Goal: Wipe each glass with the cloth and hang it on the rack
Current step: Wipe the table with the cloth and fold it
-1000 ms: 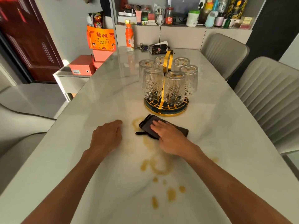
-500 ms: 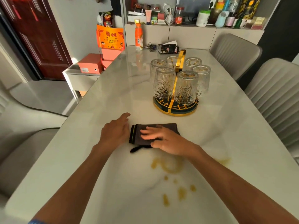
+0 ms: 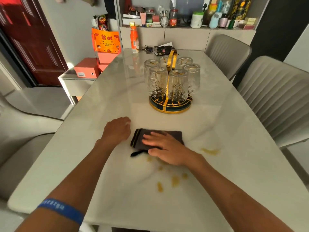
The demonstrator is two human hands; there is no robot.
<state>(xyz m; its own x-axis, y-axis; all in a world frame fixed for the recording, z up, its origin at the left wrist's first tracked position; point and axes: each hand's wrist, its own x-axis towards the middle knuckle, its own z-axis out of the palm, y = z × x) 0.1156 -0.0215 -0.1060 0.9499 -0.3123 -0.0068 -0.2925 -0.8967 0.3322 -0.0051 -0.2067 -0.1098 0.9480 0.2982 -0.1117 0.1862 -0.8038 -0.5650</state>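
Observation:
A folded dark grey cloth [image 3: 175, 135] with a yellow-striped edge lies on the pale marble table [image 3: 225, 131]. My right hand [image 3: 164, 148] presses flat on it, fingers straight and pointing left. My left hand [image 3: 117, 129] rests on the table just left of the cloth, fingers curled under, holding nothing. Behind the cloth stands a round gold and dark rack [image 3: 170, 106] with a gold handle. Several embossed clear glasses [image 3: 158, 82] hang upside down on it.
Yellow liquid spots [image 3: 174, 180] and a smear [image 3: 210, 150] mark the table near my right arm. An orange bottle [image 3: 134, 39], keys and a dark box [image 3: 163, 51] sit at the far end. Grey chairs [image 3: 274, 97] line the right side, another stands left.
My right hand slid the cloth leftward and flattened it out, away from the spill. The yellow stain under my hand looks thinner. My left hand stayed beside the cloth and curled its fingers.

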